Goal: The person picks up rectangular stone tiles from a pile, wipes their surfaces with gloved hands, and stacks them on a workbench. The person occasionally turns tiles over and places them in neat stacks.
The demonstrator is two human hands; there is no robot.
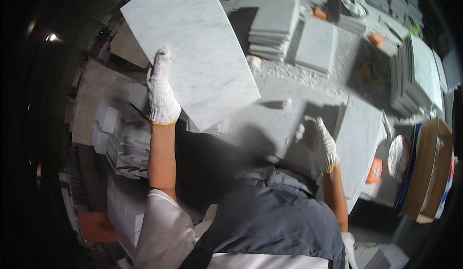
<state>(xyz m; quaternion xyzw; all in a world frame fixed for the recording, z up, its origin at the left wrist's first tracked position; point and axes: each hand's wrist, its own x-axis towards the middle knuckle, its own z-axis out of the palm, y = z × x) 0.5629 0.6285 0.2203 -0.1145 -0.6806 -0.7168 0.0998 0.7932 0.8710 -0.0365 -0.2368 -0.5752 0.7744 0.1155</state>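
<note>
White-gloved, clamping slab (197,47) at left edge with left hand (163,95), the nearer; held ahead-left of apron (279,225), slanting lengthwise from far left toward apron; with right hand (328,148) off slab, fingers extended, seemingly empty, ahead-right of apron.

Beyond your right fingers (322,128), a dusty grey work surface (349,47) is spreading out, and you are seeing white rubble (299,73) lying across it. A stack of pale slabs (272,8) is resting ahead and leftward of those fingers, a low pale block (316,42) is lying straight ahead, and a taller pile (422,73) is standing farther off, ahead and rightward.
</note>
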